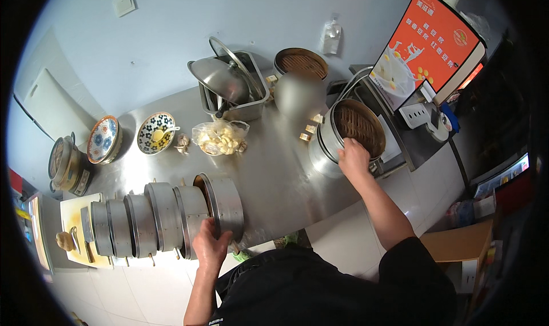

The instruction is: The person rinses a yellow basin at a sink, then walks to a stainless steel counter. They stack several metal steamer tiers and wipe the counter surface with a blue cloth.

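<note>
A row of round metal steamer tiers [165,216] lies on its side along the counter's near edge. At its right end, my left hand [210,242] grips the rim of the last steamer tier [227,203], thumb and fingers on either side. My right hand [355,158] holds the near rim of a tilted metal steamer tier [359,126] with a brown slatted base. Beneath that tier are other metal steamer tiers [319,158], stacked at a slant on the right. Part of my right fingers is hidden behind the rim.
Behind stand a steel basin [240,113] with a domed lid [221,80], and another steamer [300,62]. A bag of peeled garlic [221,139], patterned bowls [155,133] and a cutting board [70,214] with a cleaver [86,225] are leftward. A drinks machine [424,47] stands right.
</note>
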`<state>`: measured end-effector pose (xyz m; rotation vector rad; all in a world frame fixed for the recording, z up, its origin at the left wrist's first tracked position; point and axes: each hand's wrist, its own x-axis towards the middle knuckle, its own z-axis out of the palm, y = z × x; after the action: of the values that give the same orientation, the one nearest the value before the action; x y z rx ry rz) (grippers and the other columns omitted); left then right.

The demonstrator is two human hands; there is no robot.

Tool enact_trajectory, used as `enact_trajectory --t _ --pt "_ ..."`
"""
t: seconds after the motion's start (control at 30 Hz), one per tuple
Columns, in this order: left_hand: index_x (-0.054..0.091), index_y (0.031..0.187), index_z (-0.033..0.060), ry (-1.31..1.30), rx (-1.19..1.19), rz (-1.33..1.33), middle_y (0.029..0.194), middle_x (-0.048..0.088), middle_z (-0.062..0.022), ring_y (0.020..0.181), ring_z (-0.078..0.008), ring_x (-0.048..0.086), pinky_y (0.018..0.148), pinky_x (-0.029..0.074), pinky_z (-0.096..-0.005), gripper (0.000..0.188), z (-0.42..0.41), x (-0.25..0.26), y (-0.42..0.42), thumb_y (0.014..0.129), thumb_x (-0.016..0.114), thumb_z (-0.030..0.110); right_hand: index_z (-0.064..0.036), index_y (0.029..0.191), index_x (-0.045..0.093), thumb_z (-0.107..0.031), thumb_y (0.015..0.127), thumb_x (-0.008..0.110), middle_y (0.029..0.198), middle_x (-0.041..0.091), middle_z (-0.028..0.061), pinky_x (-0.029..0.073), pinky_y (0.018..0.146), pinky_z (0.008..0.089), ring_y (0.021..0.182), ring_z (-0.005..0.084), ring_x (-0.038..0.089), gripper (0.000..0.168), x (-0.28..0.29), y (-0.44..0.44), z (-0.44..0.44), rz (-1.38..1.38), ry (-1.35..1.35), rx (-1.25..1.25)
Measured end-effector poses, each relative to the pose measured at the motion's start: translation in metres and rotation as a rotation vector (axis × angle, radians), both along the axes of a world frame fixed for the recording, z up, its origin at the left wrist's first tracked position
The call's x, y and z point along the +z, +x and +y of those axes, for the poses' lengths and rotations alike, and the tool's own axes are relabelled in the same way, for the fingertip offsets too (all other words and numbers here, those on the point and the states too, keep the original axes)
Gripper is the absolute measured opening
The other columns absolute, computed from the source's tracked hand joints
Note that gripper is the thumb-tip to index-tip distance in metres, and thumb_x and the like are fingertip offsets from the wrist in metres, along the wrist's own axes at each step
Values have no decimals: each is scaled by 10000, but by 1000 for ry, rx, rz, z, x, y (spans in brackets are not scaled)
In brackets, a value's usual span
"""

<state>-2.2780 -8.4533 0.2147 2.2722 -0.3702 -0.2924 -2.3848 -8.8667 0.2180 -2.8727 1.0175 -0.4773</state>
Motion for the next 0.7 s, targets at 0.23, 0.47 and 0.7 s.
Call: enact_trajectory --t 0.23,0.47,0.7 --pt "566 1055 16 -9 5 -16 794 661 -136 712 -274 649 666 506 -351 457 0 0 -2 668 776 139 -14 913 521 -171 811 666 912 627 204 481 752 480 887 391 615 237 -43 29 -3 66 106 -44" --pt "569 1065 17 14 -16 6 819 668 -144 745 -297 656 692 508 -376 475 3 -3 -5 661 784 144 -11 928 518 -158 820 623 928 635 208 481 782 483 921 379 615 210 -13 40 -32 141 185 32" --pt "566 1098 1 80 3 -1 902 687 -147 819 -237 676 752 524 -343 473 4 -2 -2 688 776 105 -14 956 514 -211 866 573 989 626 208 467 806 492 965 396 595 225 -14 54 -28 171 214 0"
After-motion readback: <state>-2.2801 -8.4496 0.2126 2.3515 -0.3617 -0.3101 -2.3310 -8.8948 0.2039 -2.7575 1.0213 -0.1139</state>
